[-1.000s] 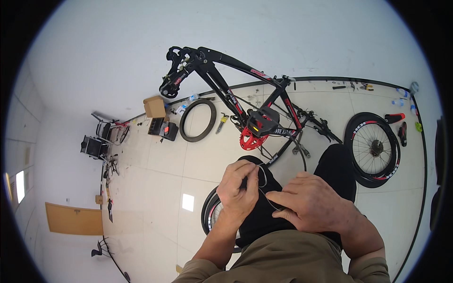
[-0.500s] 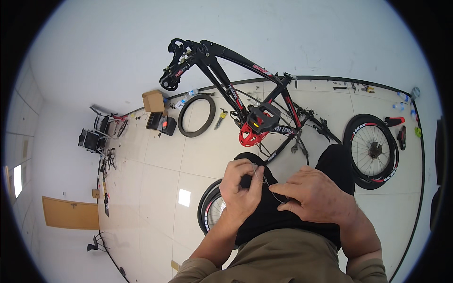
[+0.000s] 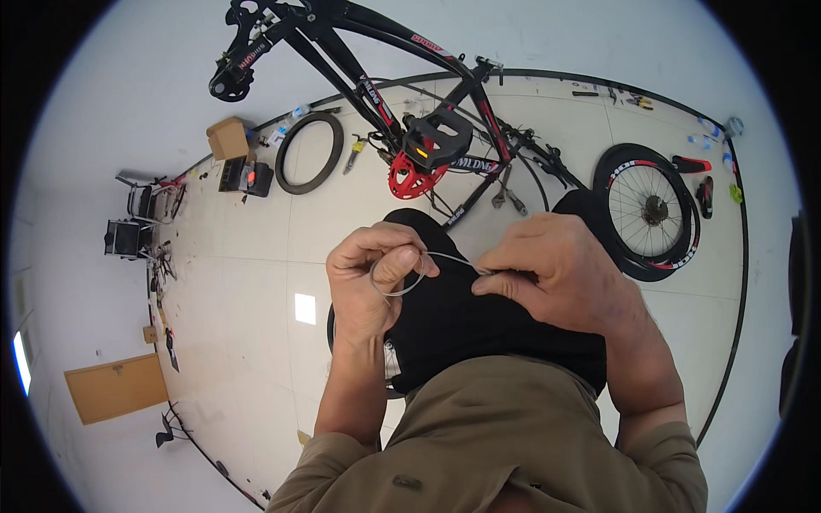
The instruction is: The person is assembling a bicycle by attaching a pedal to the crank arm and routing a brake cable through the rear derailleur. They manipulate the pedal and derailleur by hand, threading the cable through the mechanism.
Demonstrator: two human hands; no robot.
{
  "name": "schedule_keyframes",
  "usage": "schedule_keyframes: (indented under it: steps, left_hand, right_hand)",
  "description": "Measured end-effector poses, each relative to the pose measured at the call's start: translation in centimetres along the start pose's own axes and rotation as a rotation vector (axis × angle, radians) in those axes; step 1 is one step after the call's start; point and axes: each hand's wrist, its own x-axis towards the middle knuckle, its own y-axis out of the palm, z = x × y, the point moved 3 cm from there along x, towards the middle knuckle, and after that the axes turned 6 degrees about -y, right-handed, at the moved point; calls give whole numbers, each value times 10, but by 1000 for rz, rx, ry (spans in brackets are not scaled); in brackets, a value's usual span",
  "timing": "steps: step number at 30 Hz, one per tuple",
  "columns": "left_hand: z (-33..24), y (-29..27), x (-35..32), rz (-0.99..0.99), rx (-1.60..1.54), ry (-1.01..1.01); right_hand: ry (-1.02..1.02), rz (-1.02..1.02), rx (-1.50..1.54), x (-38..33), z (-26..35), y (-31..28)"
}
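A thin grey wire cable (image 3: 446,255) runs between my two hands above my lap. My left hand (image 3: 376,267) is closed on it, and a loop of the cable circles my thumb. The thumb and fingers of my right hand (image 3: 547,272) pinch the other end. Beyond my knees stands a black bicycle frame (image 3: 445,56) with red markings. Its red chainring (image 3: 415,177) and black pedal (image 3: 438,138) face me. A rear derailleur or similar black part (image 3: 231,81) hangs at the frame's upper left end.
At the right lies a wheel (image 3: 654,209) with a cassette. A loose tyre (image 3: 310,154), yellow-handled tool (image 3: 354,156) and open cardboard box (image 3: 228,138) lie to the left. A hammer (image 3: 596,93) and pliers (image 3: 640,102) lie by the far wall. Another wheel (image 3: 392,363) shows beneath my left arm.
My hands have moved farther apart, drawing out the cable, and a round loop now shows at my left thumb. The view has shifted, so the frame appears higher and farther left.
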Motion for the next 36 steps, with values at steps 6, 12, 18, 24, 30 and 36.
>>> schedule_keyframes:
  steps: [6, 12, 18, 24, 30, 36]
  left_hand:
    - [-3, -3, 5, 90, -64, 48]
    - [-1, -8, 7, 129, -103, -54]
    - [18, -4, 5, 39, -183, -144]
    - [25, 9, 14, -18, -378, -218]
    - [30, 8, 15, 6, -414, -200]
    - [29, 8, 14, 32, -323, -221]
  right_hand:
    - [45, -1, -19, 1, -6, 3]
    - [80, 48, -104, 0, -6, 3]
    - [115, 117, -158, -3, -6, 7]
    - [49, 66, -158, -5, -10, 9]
    - [155, 171, -186, -1, -7, 6]
    - [173, 184, -235, -2, -11, 7]
